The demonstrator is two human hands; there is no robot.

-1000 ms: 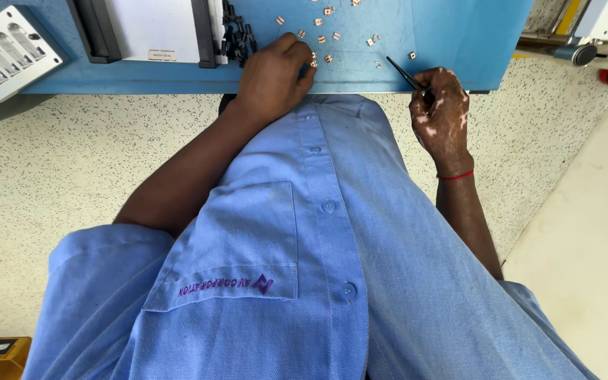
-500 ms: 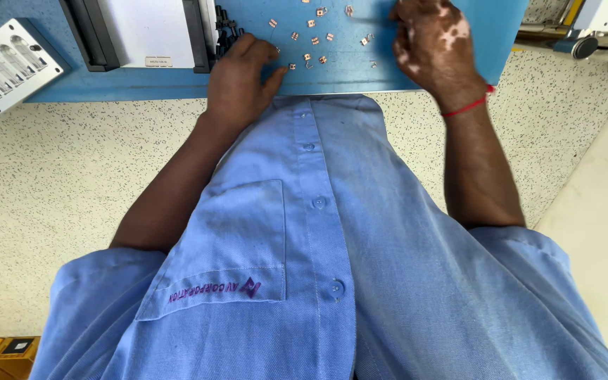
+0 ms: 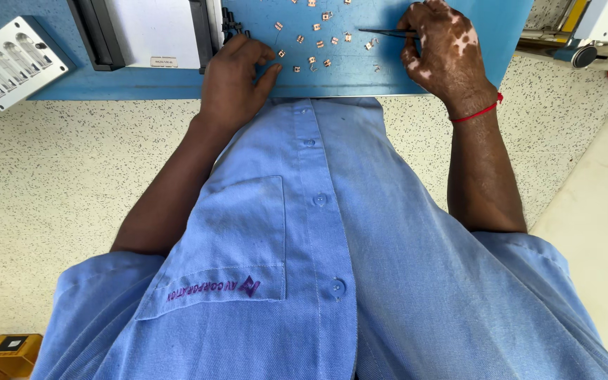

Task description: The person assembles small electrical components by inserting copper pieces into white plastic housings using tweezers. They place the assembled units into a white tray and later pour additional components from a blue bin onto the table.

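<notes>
Thin dark tweezers (image 3: 381,31) are lying almost level across the blue table (image 3: 487,28), their tip pointing toward a scatter of small copper-coloured parts (image 3: 314,46) near the table's front edge. The right hand (image 3: 445,53) is pinching the tweezers between thumb and fingers, a red thread (image 3: 476,112) circling its wrist. The left hand (image 3: 237,77) is resting on the table just left of the parts, fingers curled and thumb stretched toward the nearest pieces; whether it is gripping one cannot be told. Farther left, a white sheet in a black frame (image 3: 153,32) is lying on the table, and a white fixture with clear tubes (image 3: 12,60) is sitting at the corner. The person's blue shirt (image 3: 318,246) is filling the foreground above a speckled floor (image 3: 72,176). Compared with half a second ago, the tweezers are now showing clear of the right hand, and the left hand is sitting closer to the parts.
</notes>
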